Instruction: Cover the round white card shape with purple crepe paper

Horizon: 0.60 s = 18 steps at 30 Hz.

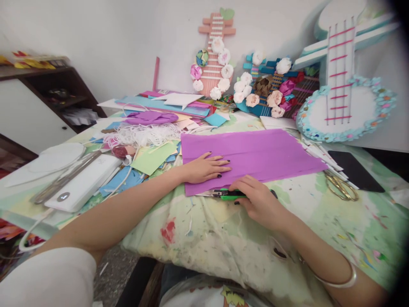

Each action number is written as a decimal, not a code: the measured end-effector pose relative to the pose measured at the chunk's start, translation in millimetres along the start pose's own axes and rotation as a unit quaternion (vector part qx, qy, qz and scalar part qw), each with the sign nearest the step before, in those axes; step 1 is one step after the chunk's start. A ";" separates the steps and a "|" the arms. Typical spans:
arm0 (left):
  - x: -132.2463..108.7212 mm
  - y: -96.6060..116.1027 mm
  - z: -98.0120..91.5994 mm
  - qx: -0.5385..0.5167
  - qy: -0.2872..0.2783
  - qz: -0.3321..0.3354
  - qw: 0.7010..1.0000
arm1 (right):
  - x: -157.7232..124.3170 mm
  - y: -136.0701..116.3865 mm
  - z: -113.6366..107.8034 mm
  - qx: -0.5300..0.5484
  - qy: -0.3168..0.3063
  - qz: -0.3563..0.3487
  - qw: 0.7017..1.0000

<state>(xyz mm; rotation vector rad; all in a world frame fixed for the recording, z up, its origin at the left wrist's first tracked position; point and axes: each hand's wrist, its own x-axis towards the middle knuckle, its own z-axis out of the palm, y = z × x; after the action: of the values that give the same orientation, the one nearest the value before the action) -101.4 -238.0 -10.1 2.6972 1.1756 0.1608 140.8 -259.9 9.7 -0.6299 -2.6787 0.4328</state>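
Note:
A long sheet of purple crepe paper (255, 149) lies across the table. My left hand (204, 168) rests flat on its left part, palm down and fingers stretched out. Along the sheet's near edge, my right hand (255, 198) is closed around a green and black utility knife (225, 195). The knife points left, its metal end close against the left near corner of the paper. Part of its handle is hidden under my fingers. Whether the blade touches the paper, I cannot tell.
Gold-handled scissors (341, 187) and a black flat panel (356, 170) lie at right. White string (143, 134), green paper (153, 157) and a white power bank (83, 183) crowd the left. Decorated instrument-shaped crafts (341, 76) lean on the wall. A cloth (223, 230) covers the table.

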 end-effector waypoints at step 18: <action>1.1 3.1 -3.2 -0.006 -0.018 -0.007 1.000 | -4.5 -8.9 -5.7 0.019 -0.019 0.019 0.999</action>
<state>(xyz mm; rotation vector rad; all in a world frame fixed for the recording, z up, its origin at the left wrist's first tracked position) -99.0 -238.8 -6.2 2.6693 1.1782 0.1172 143.6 -268.5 16.9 -0.6676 -2.6911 0.5100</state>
